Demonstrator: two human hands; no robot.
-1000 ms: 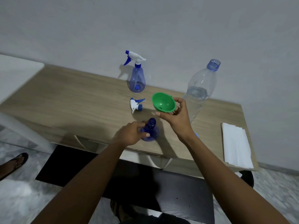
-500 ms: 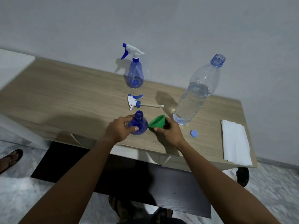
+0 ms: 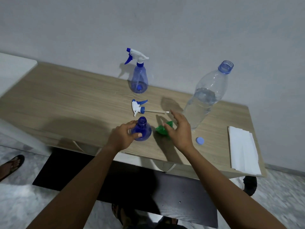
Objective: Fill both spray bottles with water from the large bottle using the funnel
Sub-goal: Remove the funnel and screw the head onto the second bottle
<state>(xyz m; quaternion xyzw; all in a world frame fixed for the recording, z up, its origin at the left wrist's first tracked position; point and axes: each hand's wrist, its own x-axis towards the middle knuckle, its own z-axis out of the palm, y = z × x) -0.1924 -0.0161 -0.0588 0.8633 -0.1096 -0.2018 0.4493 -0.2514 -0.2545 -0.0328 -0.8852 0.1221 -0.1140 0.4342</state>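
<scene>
Green funnel (image 3: 162, 130) lies half hidden near the bench's (image 3: 66, 103) front edge behind the open-fingered right hand (image 3: 179, 129), while the left hand (image 3: 123, 135) grips the uncapped spray bottle (image 3: 142, 129).

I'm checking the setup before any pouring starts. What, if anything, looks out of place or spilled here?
No spill shows. The green funnel lies on its side on the table, beside the open spray bottle held by the left hand, not in its neck. The right hand is open above the funnel.

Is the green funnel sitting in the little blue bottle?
No, the funnel lies on the table beside the open bottle.
</scene>
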